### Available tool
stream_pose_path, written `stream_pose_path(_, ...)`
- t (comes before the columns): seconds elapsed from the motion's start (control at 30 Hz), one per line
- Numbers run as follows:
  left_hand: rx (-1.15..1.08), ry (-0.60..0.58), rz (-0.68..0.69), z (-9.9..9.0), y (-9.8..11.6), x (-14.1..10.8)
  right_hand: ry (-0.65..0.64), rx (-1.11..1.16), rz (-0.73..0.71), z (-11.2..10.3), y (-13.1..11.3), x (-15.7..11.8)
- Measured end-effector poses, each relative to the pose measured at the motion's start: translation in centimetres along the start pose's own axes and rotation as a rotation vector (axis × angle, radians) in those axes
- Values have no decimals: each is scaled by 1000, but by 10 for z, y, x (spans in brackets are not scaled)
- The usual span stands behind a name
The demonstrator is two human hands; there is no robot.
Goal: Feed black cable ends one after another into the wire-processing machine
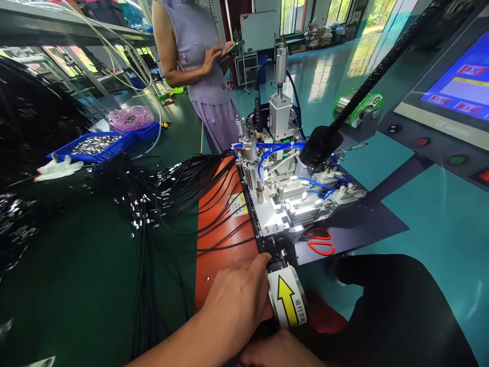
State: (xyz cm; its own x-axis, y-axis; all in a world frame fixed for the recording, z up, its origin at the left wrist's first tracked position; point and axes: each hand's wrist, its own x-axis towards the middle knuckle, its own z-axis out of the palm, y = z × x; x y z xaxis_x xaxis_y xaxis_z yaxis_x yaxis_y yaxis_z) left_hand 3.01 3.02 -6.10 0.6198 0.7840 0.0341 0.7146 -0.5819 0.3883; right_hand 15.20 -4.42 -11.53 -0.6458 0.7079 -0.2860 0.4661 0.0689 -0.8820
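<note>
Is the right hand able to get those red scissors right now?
Probably yes. The scissors lie nearby, handles uncovered. The right hand would likely just have to go around the white piece with the yellow arrow.

So the green table (95, 270) has a bunch of black cables (143, 255), a blue tray (95, 148) of metal bits and a white glove (59, 168) on it.

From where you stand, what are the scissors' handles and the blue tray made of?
The handles of the scissors look like smooth, shiny plastic: they're bright red all over and catch the light. The blue tray seems to be plastic too, perhaps slightly glossy, because its color is even and its walls look thin and molded.
</note>
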Motion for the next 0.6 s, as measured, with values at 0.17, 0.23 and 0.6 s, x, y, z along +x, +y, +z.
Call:
stream_pose_path(0.17,-333,81,126,-1,6,4,463,64,36,-63,-3,-28)
stream_pose_path(0.23,-368,121,173,5,7,6,553,130,111,-85,0,-35)
stream_pose_path(0.6,-272,288,200,35,-7,8,708,565,124,-82,20,-30)
